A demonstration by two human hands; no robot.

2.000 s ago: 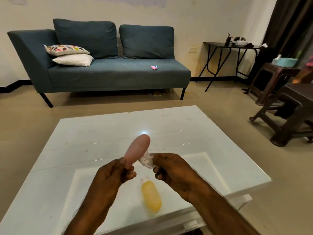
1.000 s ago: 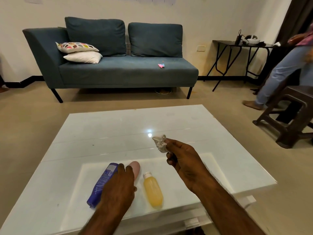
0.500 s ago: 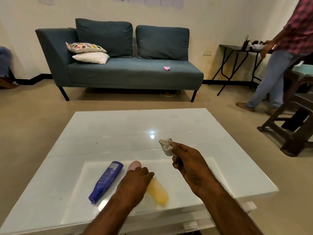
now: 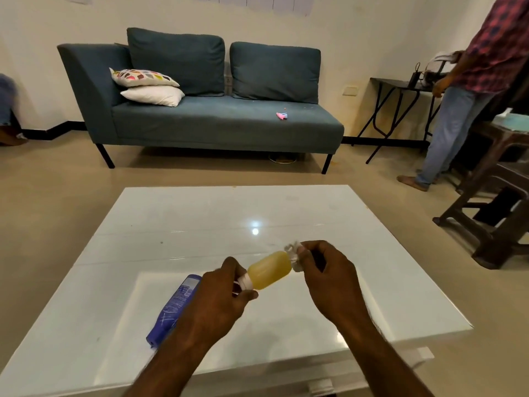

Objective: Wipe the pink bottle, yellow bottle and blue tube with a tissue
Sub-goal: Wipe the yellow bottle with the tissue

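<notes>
My left hand (image 4: pixel 221 293) holds the yellow bottle (image 4: pixel 269 270) by its white cap end, lifted above the white table (image 4: pixel 200 219) and tilted up to the right. A crumpled white tissue (image 4: pixel 293 255) is pinched in my right hand (image 4: pixel 326 273) and pressed against the bottle's far end. The blue tube (image 4: pixel 174 306) lies flat on the table, just left of my left wrist. My left hand and arm hide the pink bottle.
A teal sofa (image 4: pixel 217 121) with two pillows stands beyond the table. At the right are a person (image 4: pixel 469 81) in a checked shirt, a black folding side table (image 4: pixel 400 110) and dark wooden stools (image 4: pixel 498 207).
My left hand put the pink bottle down next to the blue tube, then took the yellow bottle and lifted it. My right hand brought the tissue against the bottle. The person at the right walked in.
</notes>
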